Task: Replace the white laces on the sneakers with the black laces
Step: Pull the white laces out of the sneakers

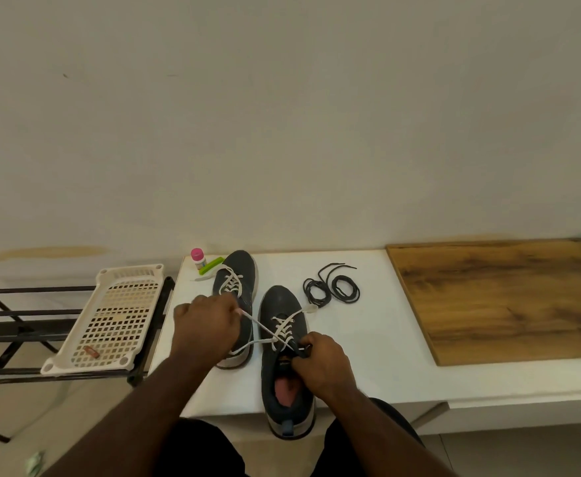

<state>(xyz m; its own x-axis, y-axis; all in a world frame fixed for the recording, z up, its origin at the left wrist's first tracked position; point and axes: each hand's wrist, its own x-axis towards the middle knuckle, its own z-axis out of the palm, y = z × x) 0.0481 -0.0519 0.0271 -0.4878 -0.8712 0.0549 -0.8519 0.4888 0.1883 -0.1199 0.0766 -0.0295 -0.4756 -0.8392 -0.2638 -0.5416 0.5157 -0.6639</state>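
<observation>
At the front edge of the white worktop (pixel 368 342), the left hand (pixel 206 325) has its fingers curled round one end of the white lace (pixel 265 330), drawn up and off to the left, while the right hand (pixel 320 363) pinches the collar or top eyelet area of the near sneaker (pixel 283 356), steadying it; exactly what those fingertips grip I cannot tell. The knot looks undone and the lace is loose at the top crossings, so this seems to be the unlacing step on the first shoe, with most of the task left. Next, the lace would need working out of each eyelet pair toward the toe, which takes a steady hold on the shoe, whose heel overhangs the front edge.

Just beside it, toward the back edge, the far sneaker (pixel 235 287) is fully laced in white. Two coils of black laces (pixel 332 287) wait right of the shoes, clear of the hands. A small pink-capped bottle (pixel 197 258) and a green item (pixel 213 265) sit at the back left corner. A wooden board (pixel 502 297) covers the right end; a white perforated tray (pixel 110 318) rests on a rack (pixel 13 325) off the left edge. Nothing blocks the work.
</observation>
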